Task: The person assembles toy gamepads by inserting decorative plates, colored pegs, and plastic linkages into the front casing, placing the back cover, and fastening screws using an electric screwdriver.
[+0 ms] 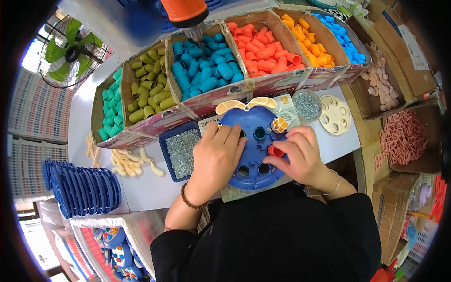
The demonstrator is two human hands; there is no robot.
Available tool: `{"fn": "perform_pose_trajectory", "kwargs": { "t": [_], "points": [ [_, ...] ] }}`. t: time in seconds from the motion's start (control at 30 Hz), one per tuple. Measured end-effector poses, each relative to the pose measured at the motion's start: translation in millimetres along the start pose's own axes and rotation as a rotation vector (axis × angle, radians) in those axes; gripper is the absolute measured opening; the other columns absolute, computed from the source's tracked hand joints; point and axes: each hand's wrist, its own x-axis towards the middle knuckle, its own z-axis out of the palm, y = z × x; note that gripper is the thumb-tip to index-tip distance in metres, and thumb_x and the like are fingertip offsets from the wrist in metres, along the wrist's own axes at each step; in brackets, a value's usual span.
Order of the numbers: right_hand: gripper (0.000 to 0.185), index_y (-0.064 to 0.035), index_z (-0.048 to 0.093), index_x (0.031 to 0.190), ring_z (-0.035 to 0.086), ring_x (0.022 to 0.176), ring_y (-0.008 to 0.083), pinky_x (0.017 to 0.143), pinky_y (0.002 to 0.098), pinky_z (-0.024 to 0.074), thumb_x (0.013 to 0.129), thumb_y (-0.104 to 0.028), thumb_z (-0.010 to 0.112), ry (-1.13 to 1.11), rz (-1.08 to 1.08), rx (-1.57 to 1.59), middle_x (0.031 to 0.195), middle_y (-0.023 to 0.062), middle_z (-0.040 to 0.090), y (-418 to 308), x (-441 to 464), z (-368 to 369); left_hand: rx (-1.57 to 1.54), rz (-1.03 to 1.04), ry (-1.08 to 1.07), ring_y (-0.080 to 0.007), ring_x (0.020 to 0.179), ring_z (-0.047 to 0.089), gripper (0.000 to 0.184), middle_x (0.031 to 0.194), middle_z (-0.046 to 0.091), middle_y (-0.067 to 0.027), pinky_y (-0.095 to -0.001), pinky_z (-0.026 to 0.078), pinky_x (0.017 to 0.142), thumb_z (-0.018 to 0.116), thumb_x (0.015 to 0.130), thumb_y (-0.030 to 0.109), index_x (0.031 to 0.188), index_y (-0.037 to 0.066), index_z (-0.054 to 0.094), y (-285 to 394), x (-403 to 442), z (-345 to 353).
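A round blue plastic base with several round holes lies before me, two cream wing-shaped parts at its far edge. A teal cup sits in an upper hole, and a yellow-and-white knob is at the upper right. My right hand has thumb and fingers closed about a red plastic cup at a right-side hole. My left hand rests over the base's left side, fingers bent and together by a dark-looking hole; what lies under the fingertips is hidden.
Behind the base, a divided cardboard bin holds green, olive, teal, red, yellow and blue cups. An orange power screwdriver hangs above. Screws fill a blue tray and a clear tub. Stacked blue rings stand left; a cream disc lies right.
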Motion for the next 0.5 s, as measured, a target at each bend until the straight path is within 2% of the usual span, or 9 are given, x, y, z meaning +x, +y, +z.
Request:
{"fn": "perform_pose_trajectory", "kwargs": {
  "t": [0.17,0.27,0.33,0.4,0.43,0.47,0.5],
  "points": [
    [0.041,-0.0027,0.055,0.081,0.047,0.080,0.0273,0.069,0.0361,0.0379,0.056,-0.025,0.079,-0.028,0.083,-0.088,0.076,0.0082,0.048,-5.7,9.2,-7.0,0.029,-0.034,-0.052,-0.0230,0.071,0.050,0.020,0.074,0.054,-0.0053,-0.0301,0.044,0.057,0.070,0.068,0.014,0.082,0.004,0.059,3.4,1.2,-0.3],
    [0.037,-0.0028,0.055,0.081,0.047,0.081,0.0280,0.069,0.0375,0.0375,0.059,-0.023,0.078,-0.078,0.054,-0.041,0.077,0.0090,0.047,-5.4,6.3,-5.3,-0.026,-0.031,0.005,-0.0238,0.069,0.051,0.019,0.074,0.056,-0.0061,-0.0306,0.043,0.057,0.071,0.069,0.010,0.083,0.003,0.060,-0.1,1.3,2.3],
    [0.034,-0.0023,0.054,0.080,0.046,0.082,0.0288,0.070,0.0368,0.0375,0.060,-0.016,0.077,-0.101,0.025,-0.110,0.079,0.0096,0.048,-0.4,-1.2,-1.6,-0.082,-0.016,0.058,-0.0233,0.069,0.050,0.017,0.073,0.055,-0.0065,-0.0302,0.043,0.057,0.069,0.070,0.009,0.082,0.003,0.059,-1.8,0.7,2.0],
    [0.031,-0.0020,0.054,0.080,0.047,0.079,0.0278,0.068,0.0356,0.0383,0.060,-0.012,0.076,-0.059,0.054,-0.078,0.077,0.0085,0.048,-1.2,1.6,-5.0,-0.295,-0.166,0.267,-0.0223,0.066,0.050,0.007,0.072,0.053,-0.0078,-0.0295,0.041,0.058,0.062,0.075,0.002,0.081,0.002,0.059,-1.5,-2.7,-2.6],
    [0.029,-0.0018,0.054,0.081,0.048,0.076,0.0268,0.066,0.0343,0.0391,0.060,-0.009,0.074,-0.017,0.080,-0.044,0.074,0.0074,0.049,-2.2,2.9,-6.7,-0.350,-0.187,0.240,-0.0205,0.075,0.049,0.012,0.082,0.053,-0.0103,-0.0288,0.040,0.065,0.051,0.079,-0.004,0.089,0.000,0.055,-4.1,-8.3,-6.0],
    [0.029,-0.0018,0.054,0.081,0.048,0.076,0.0268,0.066,0.0343,0.0391,0.060,-0.009,0.074,-0.016,0.083,-0.044,0.074,0.0074,0.049,-2.2,1.3,-9.7,-0.350,-0.185,0.237,-0.0205,0.075,0.049,0.012,0.082,0.053,-0.0103,-0.0288,0.040,0.065,0.051,0.079,-0.004,0.089,0.000,0.055,-5.5,-13.9,-9.3],
    [0.027,-0.0017,0.054,0.081,0.049,0.069,0.0237,0.060,0.0319,0.0397,0.062,-0.007,0.073,-0.006,0.165,-0.048,0.070,0.0064,0.049,-1.9,-2.7,-14.3,-0.425,-0.197,0.219,-0.0207,0.082,0.048,0.016,0.088,0.051,-0.0117,-0.0288,0.039,0.070,0.048,0.079,-0.005,0.094,0.000,0.052,-6.2,-19.7,-12.6]
  ]
}}
